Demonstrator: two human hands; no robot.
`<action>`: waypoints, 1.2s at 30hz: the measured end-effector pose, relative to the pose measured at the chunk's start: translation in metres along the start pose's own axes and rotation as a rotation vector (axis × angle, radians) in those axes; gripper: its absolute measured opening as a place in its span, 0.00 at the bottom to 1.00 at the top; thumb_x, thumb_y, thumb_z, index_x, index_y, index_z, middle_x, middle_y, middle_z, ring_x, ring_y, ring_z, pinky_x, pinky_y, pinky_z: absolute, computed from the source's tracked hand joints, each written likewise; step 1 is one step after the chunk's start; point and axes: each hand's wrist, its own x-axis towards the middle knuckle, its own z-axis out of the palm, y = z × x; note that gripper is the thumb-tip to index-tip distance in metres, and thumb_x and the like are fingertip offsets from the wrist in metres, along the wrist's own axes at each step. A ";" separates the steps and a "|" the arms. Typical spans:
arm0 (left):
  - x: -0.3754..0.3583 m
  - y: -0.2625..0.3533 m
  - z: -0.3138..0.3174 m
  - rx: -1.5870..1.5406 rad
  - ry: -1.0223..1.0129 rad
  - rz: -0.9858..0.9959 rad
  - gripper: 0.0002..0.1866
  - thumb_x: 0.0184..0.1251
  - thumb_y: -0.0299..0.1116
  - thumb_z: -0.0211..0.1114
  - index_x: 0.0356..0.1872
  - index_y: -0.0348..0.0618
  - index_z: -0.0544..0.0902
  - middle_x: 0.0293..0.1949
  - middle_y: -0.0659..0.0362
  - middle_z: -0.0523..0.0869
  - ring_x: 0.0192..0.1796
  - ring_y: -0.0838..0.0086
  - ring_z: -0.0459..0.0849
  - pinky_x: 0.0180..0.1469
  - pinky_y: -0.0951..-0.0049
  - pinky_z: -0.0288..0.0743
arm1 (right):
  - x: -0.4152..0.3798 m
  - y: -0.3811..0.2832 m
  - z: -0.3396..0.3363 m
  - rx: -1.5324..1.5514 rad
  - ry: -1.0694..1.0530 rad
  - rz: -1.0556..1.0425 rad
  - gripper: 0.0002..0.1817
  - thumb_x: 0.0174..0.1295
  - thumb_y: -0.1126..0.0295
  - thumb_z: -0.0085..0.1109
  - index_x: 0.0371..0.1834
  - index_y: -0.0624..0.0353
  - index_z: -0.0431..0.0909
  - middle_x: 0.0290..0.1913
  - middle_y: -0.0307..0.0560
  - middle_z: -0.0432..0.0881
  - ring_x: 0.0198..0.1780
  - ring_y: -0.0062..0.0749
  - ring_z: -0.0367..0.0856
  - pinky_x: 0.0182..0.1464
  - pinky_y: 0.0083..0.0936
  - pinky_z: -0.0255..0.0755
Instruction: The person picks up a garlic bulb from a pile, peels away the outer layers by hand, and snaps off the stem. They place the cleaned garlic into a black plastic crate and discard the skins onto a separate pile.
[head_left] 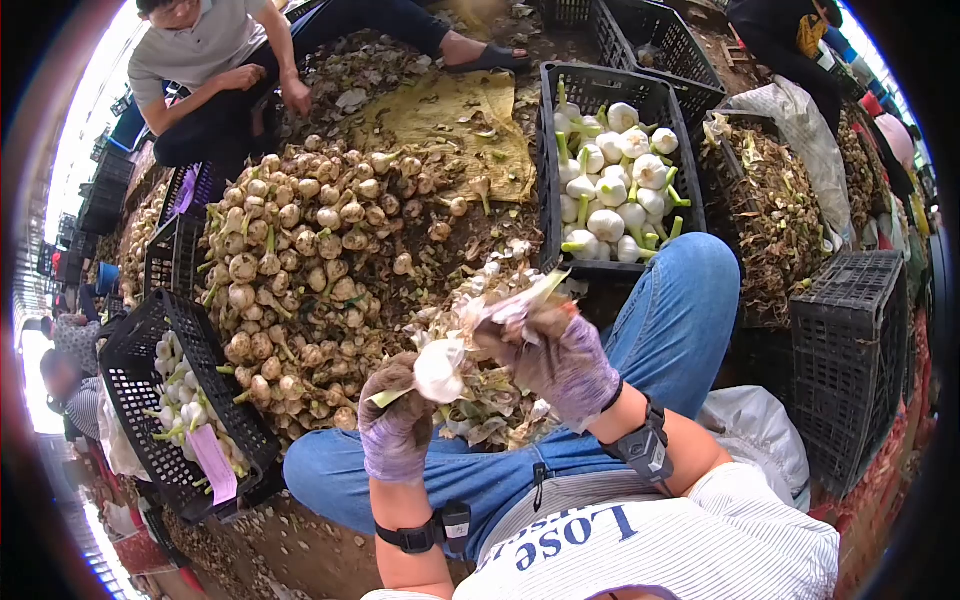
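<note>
My left hand (393, 418), in a soiled purple-grey glove, is closed around the stem side of a white garlic bulb (440, 371). A pale cut stem end pokes out to the left of its fingers. Just right of the bulb, my right hand (560, 362), gloved alike, pinches a strip of garlic skin (533, 302), pale green and white, that sticks up past its fingers. Below both hands, loose garlic peelings (490, 395) lie heaped between my legs. A big pile of unpeeled garlic (310, 255) with brownish skins spreads out ahead on the left.
A black crate (548, 170) of cleaned white garlic stands beyond my right knee. Another crate (125, 385), holding garlic and a pink slip, is at left. An upended crate (845, 360) stands at right. A person (205, 60) sits across the pile near a yellow sack (470, 120).
</note>
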 end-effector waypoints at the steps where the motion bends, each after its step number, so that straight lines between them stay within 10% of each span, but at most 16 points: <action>1: 0.000 0.001 0.001 -0.001 -0.002 -0.002 0.21 0.45 0.23 0.71 0.44 0.38 0.78 0.47 0.55 0.79 0.50 0.66 0.78 0.53 0.69 0.74 | 0.002 -0.005 0.005 -0.053 0.082 -0.091 0.06 0.58 0.76 0.53 0.33 0.69 0.75 0.39 0.55 0.79 0.49 0.43 0.78 0.56 0.39 0.73; 3: -0.001 0.006 0.006 -0.124 0.104 -0.049 0.28 0.44 0.24 0.72 0.50 0.39 0.74 0.49 0.54 0.78 0.50 0.66 0.78 0.52 0.70 0.75 | 0.004 -0.017 0.006 -0.091 0.159 -0.130 0.05 0.58 0.75 0.53 0.32 0.67 0.76 0.38 0.52 0.78 0.48 0.40 0.78 0.56 0.37 0.73; 9: -0.004 -0.006 -0.001 -0.426 0.172 -0.181 0.27 0.52 0.33 0.69 0.54 0.40 0.70 0.46 0.55 0.79 0.44 0.72 0.80 0.34 0.77 0.79 | -0.005 -0.004 0.016 -1.626 -0.062 0.161 0.30 0.50 0.67 0.63 0.58 0.58 0.63 0.49 0.49 0.74 0.48 0.41 0.77 0.47 0.32 0.73; 11: -0.004 -0.010 -0.002 -0.565 0.171 -0.279 0.25 0.57 0.37 0.64 0.55 0.41 0.70 0.47 0.55 0.79 0.37 0.74 0.81 0.29 0.79 0.78 | -0.004 0.004 0.008 -1.947 -0.295 -0.481 0.31 0.47 0.72 0.62 0.59 0.56 0.64 0.51 0.52 0.72 0.45 0.49 0.77 0.48 0.34 0.72; 20: 0.002 -0.010 0.025 -0.550 0.309 -0.392 0.16 0.59 0.44 0.57 0.38 0.42 0.78 0.30 0.60 0.82 0.20 0.79 0.76 0.15 0.84 0.69 | 0.005 0.019 0.000 -1.780 -0.461 -0.757 0.25 0.43 0.81 0.62 0.49 0.54 0.72 0.41 0.48 0.72 0.39 0.41 0.76 0.40 0.29 0.72; 25: 0.001 -0.016 0.013 -0.407 0.356 -0.439 0.14 0.57 0.41 0.53 0.35 0.41 0.77 0.24 0.58 0.82 0.14 0.76 0.74 0.14 0.81 0.69 | 0.013 0.006 0.005 -1.587 -0.698 -0.448 0.13 0.49 0.77 0.63 0.36 0.59 0.71 0.35 0.45 0.74 0.38 0.36 0.76 0.38 0.29 0.71; 29: -0.002 -0.015 0.013 -0.463 0.314 -0.463 0.16 0.58 0.42 0.56 0.41 0.41 0.77 0.34 0.58 0.82 0.28 0.71 0.81 0.19 0.78 0.73 | 0.003 0.010 0.005 -0.503 -0.034 0.275 0.14 0.53 0.71 0.64 0.38 0.61 0.69 0.36 0.39 0.75 0.41 0.25 0.75 0.43 0.25 0.71; 34: -0.004 -0.024 0.003 -0.311 0.391 -0.391 0.13 0.62 0.39 0.54 0.43 0.43 0.75 0.42 0.52 0.80 0.44 0.67 0.81 0.42 0.69 0.77 | 0.001 0.012 0.007 -1.567 -0.375 -0.343 0.20 0.48 0.69 0.68 0.42 0.60 0.70 0.44 0.43 0.75 0.45 0.29 0.75 0.47 0.22 0.70; 36: -0.011 -0.023 0.010 -0.154 0.367 -0.272 0.12 0.60 0.36 0.56 0.43 0.44 0.74 0.41 0.53 0.80 0.43 0.66 0.81 0.41 0.67 0.78 | 0.001 0.009 0.002 -1.650 -0.421 -0.272 0.19 0.49 0.69 0.67 0.41 0.60 0.70 0.41 0.43 0.75 0.44 0.29 0.75 0.46 0.22 0.70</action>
